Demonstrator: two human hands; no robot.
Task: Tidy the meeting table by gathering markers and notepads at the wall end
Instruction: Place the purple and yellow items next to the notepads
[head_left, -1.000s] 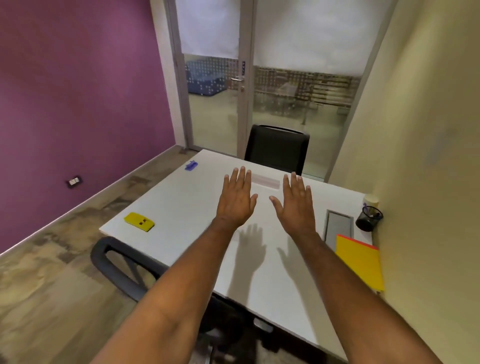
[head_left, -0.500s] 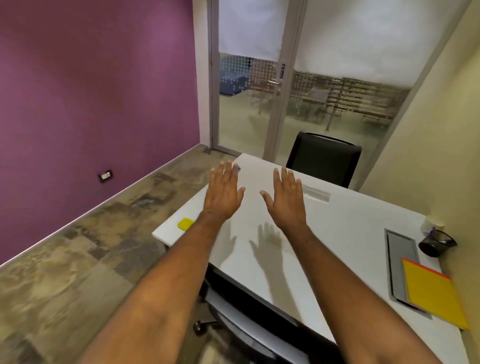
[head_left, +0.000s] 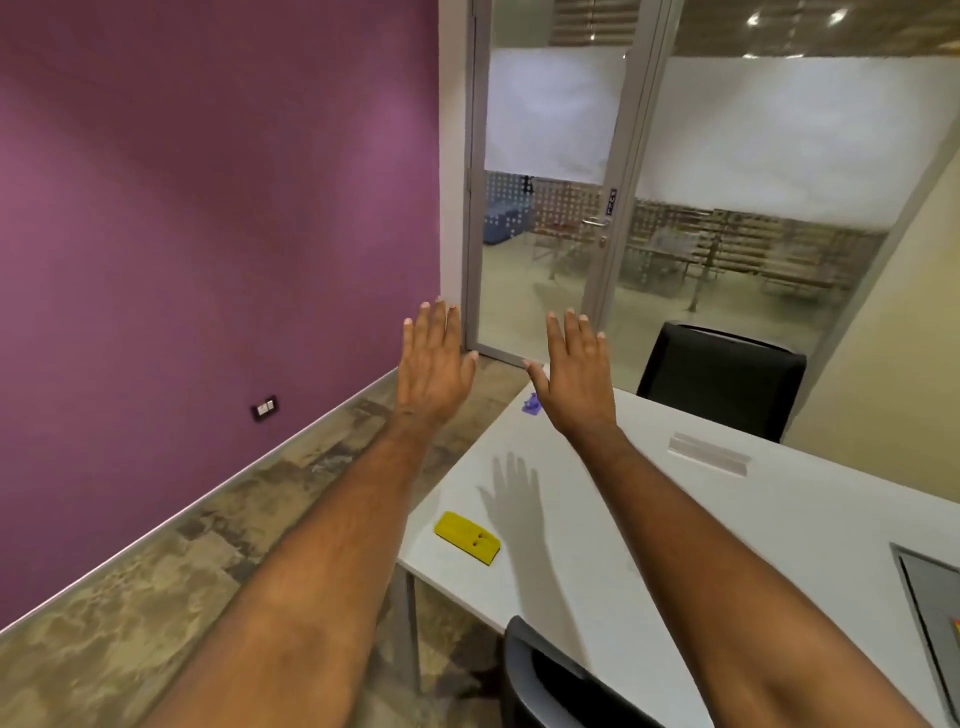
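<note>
My left hand is stretched out flat over the floor beyond the white table's left edge, fingers apart and empty. My right hand is also flat and empty, held above the table's far left corner. A small purple object lies on that corner, just left of my right hand. A yellow block with two small holes lies near the table's left edge, below and between my forearms. A clear plastic strip rests farther right on the tabletop.
A black chair stands at the table's far side, before the glass door. Another black chair back sits at the near edge. A grey cable tray is set into the table at right. The purple wall runs along the left.
The view has swung left and up. Both hands have risen and shifted toward the table's left corner; the yellow folder and pen cup at the right have left the frame.
</note>
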